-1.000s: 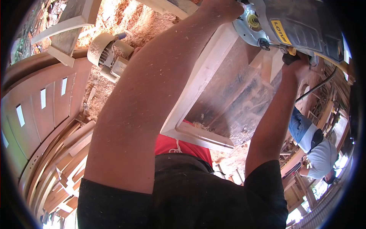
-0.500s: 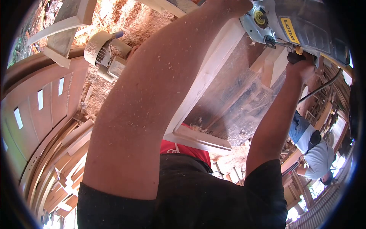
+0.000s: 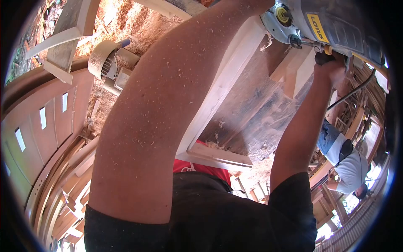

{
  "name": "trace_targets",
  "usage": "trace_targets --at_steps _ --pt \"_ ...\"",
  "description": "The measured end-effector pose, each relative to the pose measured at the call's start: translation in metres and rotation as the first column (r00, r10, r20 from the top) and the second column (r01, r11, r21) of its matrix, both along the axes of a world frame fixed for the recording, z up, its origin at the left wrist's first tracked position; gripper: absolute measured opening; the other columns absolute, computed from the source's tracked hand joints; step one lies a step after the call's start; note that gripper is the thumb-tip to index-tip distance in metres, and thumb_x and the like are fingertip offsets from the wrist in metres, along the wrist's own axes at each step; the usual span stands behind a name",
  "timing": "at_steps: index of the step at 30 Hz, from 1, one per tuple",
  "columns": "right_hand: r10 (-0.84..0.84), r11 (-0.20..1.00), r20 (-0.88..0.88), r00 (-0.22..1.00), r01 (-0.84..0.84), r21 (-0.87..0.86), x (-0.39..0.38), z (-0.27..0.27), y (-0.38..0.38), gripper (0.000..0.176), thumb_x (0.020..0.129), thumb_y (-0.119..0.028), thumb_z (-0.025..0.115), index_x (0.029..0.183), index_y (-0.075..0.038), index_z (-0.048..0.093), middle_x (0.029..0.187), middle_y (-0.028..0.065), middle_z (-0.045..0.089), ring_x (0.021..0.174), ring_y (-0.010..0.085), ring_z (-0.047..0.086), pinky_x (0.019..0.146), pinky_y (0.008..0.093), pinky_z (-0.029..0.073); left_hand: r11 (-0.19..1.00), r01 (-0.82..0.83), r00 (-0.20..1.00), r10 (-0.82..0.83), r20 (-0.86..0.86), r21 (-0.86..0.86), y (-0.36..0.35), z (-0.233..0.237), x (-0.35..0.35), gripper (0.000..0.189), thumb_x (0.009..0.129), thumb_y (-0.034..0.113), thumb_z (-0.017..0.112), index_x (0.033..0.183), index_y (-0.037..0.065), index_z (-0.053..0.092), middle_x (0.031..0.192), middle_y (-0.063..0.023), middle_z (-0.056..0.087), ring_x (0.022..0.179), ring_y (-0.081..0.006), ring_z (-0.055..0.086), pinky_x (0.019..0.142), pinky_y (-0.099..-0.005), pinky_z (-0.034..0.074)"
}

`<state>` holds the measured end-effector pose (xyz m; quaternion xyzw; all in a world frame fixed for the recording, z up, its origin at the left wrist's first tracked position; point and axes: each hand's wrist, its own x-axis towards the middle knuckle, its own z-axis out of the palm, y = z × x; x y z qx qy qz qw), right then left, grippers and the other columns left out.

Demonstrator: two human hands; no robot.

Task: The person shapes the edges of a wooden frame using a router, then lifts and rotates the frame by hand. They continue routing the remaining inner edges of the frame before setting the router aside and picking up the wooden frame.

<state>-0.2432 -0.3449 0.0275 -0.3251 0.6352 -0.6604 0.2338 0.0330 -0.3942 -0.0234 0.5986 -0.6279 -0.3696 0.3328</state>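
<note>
At the upper right is a grey power tool (image 3: 336,29) with a yellow LOTUS label; its top is cut off by the view. My right hand (image 3: 333,69) has its fingers wrapped around a black knob on the tool's near side. My left arm stretches across to the tool's left end, where my left hand (image 3: 264,5) is mostly beyond the top edge and its fingers are hidden. Below the tool, a pale wooden rail (image 3: 228,80) runs down toward my waist and meets a short crosspiece (image 3: 220,155). A curled shaving (image 3: 266,43) hangs beside the tool. Wood dust speckles my left arm.
A beige electric motor (image 3: 111,63) sits among shavings on the left. Beyond it are a panelled wooden door (image 3: 50,117) and stacked wood pieces (image 3: 67,185). A black cord (image 3: 354,92) trails from the tool. Another person (image 3: 350,166) bends at the right.
The view has shifted slightly, so the motor and door appear a little further left and lower. A shaving curl now shows at the tool's left side. My right hand keeps its hold.
</note>
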Motion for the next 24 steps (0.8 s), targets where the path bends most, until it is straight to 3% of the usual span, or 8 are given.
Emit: trace_targets --at_steps 2,5,10,12,15,17,21,24 --pt "0.009 0.999 -0.067 0.998 -0.006 0.042 -0.011 -0.006 -0.004 0.021 0.073 -0.001 0.067 0.093 0.000 0.070 0.089 0.0111 0.069 0.064 0.0232 0.064 0.046 0.0341 0.046 0.995 -0.033 0.999 0.031 -0.017 -0.095 -0.003 -0.005 -0.004 0.028 0.076 0.014 0.064 0.098 0.003 0.077 0.096 -0.0271 0.073 0.095 -0.0406 0.073 0.085 -0.0461 0.057" --pt "-0.007 0.997 -0.043 0.999 0.010 0.078 -0.018 -0.008 -0.006 0.022 0.073 -0.004 0.072 0.095 -0.004 0.077 0.099 0.0042 0.071 0.083 0.0212 0.070 0.058 0.0370 0.059 0.999 -0.047 0.999 0.047 -0.013 -0.010 -0.007 -0.005 -0.006 0.027 0.078 0.014 0.064 0.099 0.002 0.077 0.096 -0.0271 0.073 0.095 -0.0405 0.073 0.085 -0.0460 0.057" --pt "0.010 0.999 0.121 0.993 -0.005 -0.045 -0.010 -0.007 -0.008 0.026 0.073 -0.004 0.070 0.098 -0.006 0.074 0.097 0.0060 0.070 0.080 0.0233 0.070 0.057 0.0369 0.056 0.996 -0.020 0.997 0.026 -0.072 0.087 0.010 0.023 0.008 0.028 0.082 0.018 0.064 0.101 0.001 0.077 0.097 -0.0274 0.073 0.095 -0.0394 0.073 0.085 -0.0465 0.056" --pt "0.016 0.999 0.106 0.994 -0.013 -0.035 -0.003 -0.003 -0.008 0.027 0.073 -0.003 0.069 0.099 -0.005 0.072 0.096 0.0067 0.070 0.078 0.0240 0.070 0.057 0.0359 0.054 0.994 0.022 0.996 -0.012 -0.087 0.109 0.013 0.031 0.011 0.028 0.083 0.020 0.065 0.101 0.001 0.076 0.096 -0.0276 0.073 0.095 -0.0391 0.073 0.084 -0.0465 0.056" --pt "0.021 1.000 0.103 0.994 -0.020 -0.017 -0.004 -0.002 -0.012 0.026 0.072 -0.002 0.067 0.098 -0.003 0.071 0.093 0.0080 0.070 0.076 0.0237 0.070 0.057 0.0349 0.054 0.983 -0.081 0.987 0.102 -0.123 0.165 0.018 0.037 0.007 0.027 0.084 0.021 0.066 0.100 0.002 0.077 0.094 -0.0277 0.073 0.092 -0.0389 0.073 0.083 -0.0462 0.056" --pt "0.092 0.995 0.130 0.987 -0.085 -0.053 -0.012 -0.006 -0.015 0.026 0.072 -0.002 0.067 0.098 -0.002 0.071 0.093 0.0078 0.070 0.075 0.0233 0.070 0.056 0.0347 0.054 0.993 -0.057 0.992 0.068 -0.105 0.104 0.012 0.025 0.003 0.025 0.084 0.020 0.066 0.099 0.002 0.077 0.090 -0.0274 0.073 0.089 -0.0387 0.074 0.081 -0.0462 0.056" --pt "0.054 0.998 0.120 0.991 -0.050 -0.043 0.001 0.002 -0.011 0.020 0.073 -0.004 0.069 0.092 -0.002 0.071 0.089 0.0085 0.070 0.069 0.0227 0.068 0.052 0.0346 0.053 0.999 -0.034 0.997 0.032 -0.067 -0.031 0.005 0.009 -0.003 0.022 0.085 0.019 0.068 0.095 0.001 0.076 0.084 -0.0266 0.072 0.082 -0.0379 0.073 0.077 -0.0459 0.055" --pt "-0.007 1.000 0.047 0.999 0.007 0.000 0.017 0.014 -0.007 0.013 0.074 -0.006 0.071 0.085 0.000 0.071 0.086 0.0097 0.070 0.064 0.0230 0.068 0.047 0.0350 0.050 1.000 -0.016 0.996 0.016 -0.091 0.005 0.009 0.017 -0.001 0.022 0.086 0.020 0.069 0.093 0.000 0.076 0.081 -0.0261 0.071 0.080 -0.0373 0.073 0.075 -0.0451 0.055"
